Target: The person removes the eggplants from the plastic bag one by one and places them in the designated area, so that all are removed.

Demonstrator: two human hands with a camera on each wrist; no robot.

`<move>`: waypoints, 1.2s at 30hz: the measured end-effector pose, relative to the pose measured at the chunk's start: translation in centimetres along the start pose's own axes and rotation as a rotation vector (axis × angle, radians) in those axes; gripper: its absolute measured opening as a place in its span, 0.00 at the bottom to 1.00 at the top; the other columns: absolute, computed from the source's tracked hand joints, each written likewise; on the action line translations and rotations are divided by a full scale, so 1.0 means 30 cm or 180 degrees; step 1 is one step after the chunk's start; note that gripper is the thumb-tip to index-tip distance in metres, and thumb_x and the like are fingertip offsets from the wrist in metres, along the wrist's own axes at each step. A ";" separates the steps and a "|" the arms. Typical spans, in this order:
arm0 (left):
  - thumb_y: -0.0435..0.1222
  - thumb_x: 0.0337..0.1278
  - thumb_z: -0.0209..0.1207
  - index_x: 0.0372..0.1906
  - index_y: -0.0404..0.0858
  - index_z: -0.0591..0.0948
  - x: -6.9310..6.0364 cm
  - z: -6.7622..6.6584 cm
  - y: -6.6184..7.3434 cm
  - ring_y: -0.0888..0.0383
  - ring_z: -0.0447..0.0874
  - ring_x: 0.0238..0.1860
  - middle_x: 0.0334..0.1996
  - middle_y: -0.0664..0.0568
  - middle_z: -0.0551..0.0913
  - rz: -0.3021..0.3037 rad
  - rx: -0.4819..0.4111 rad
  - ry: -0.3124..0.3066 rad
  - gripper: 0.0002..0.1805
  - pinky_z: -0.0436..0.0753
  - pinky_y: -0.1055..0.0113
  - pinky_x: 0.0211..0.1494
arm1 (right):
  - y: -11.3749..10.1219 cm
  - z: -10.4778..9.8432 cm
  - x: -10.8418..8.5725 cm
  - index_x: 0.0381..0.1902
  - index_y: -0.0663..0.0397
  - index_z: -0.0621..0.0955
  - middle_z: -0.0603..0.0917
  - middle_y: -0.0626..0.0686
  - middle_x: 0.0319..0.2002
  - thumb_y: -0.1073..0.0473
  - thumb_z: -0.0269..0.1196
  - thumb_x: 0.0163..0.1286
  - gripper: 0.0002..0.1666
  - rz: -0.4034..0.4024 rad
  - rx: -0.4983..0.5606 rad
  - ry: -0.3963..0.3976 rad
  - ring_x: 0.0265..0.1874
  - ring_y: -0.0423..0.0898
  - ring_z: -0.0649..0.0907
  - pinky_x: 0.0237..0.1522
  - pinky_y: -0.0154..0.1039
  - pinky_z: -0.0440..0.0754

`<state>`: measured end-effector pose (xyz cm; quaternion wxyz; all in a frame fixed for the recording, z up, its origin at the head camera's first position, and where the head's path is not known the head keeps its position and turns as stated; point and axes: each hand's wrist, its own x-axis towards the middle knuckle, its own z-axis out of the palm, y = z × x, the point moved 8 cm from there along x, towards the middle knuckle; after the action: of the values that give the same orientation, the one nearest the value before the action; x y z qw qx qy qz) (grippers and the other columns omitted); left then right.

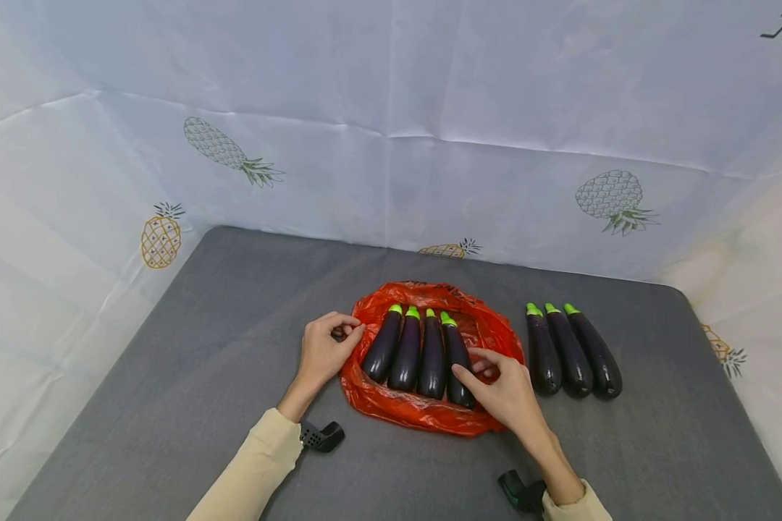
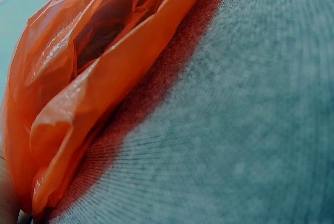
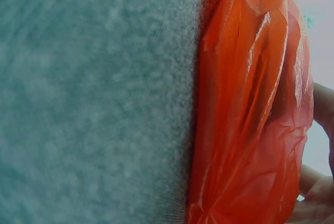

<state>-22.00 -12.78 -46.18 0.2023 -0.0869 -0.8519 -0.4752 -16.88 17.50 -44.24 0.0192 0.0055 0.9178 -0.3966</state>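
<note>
On the gray table [image 1: 202, 376], your left hand [image 1: 324, 349] pinched the left edge of the open red bag [image 1: 404, 414], and your right hand [image 1: 507, 392] held, between thumb and fingers, the rightmost eggplant [image 1: 455, 351] of four lying side by side inside it. Three more eggplants [image 1: 570, 354] lay close together just right of the bag.

Glossy eggplants [image 1: 432, 359], crinkled plastic bag [image 1: 423, 414], matt cloth tabletop [image 1: 234, 311]

eggplants [image 1: 432, 362] are dark purple, the bag [image 1: 417, 414] red, the cloth [image 1: 339, 181] pineapple-printed.
</note>
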 end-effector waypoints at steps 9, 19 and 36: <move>0.32 0.54 0.72 0.29 0.39 0.88 0.003 0.000 0.009 0.64 0.77 0.24 0.22 0.53 0.82 0.0024 0.0006 0.0000 0.03 0.79 0.72 0.32 | -0.002 -0.002 0.002 0.55 0.56 0.86 0.86 0.50 0.33 0.48 0.74 0.63 0.26 -0.0035 0.0021 0.0013 0.35 0.43 0.80 0.38 0.32 0.77; 0.32 0.55 0.72 0.29 0.39 0.88 0.000 0.001 0.005 0.64 0.77 0.25 0.22 0.53 0.81 0.0003 0.0011 -0.0029 0.03 0.79 0.72 0.33 | 0.000 -0.002 0.001 0.54 0.56 0.86 0.86 0.51 0.33 0.52 0.74 0.63 0.24 0.0025 0.0033 0.0024 0.35 0.43 0.80 0.39 0.32 0.78; 0.32 0.55 0.71 0.29 0.39 0.88 0.000 0.000 0.003 0.63 0.76 0.24 0.22 0.52 0.81 0.0015 0.0037 -0.0019 0.03 0.78 0.71 0.32 | -0.001 -0.008 -0.002 0.54 0.56 0.86 0.86 0.51 0.33 0.52 0.74 0.63 0.24 0.0007 0.0055 0.0071 0.36 0.44 0.80 0.40 0.32 0.78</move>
<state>-21.97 -12.74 -46.10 0.2014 -0.0892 -0.8550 -0.4695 -16.82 17.65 -44.06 0.0093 0.0111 0.9145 -0.4044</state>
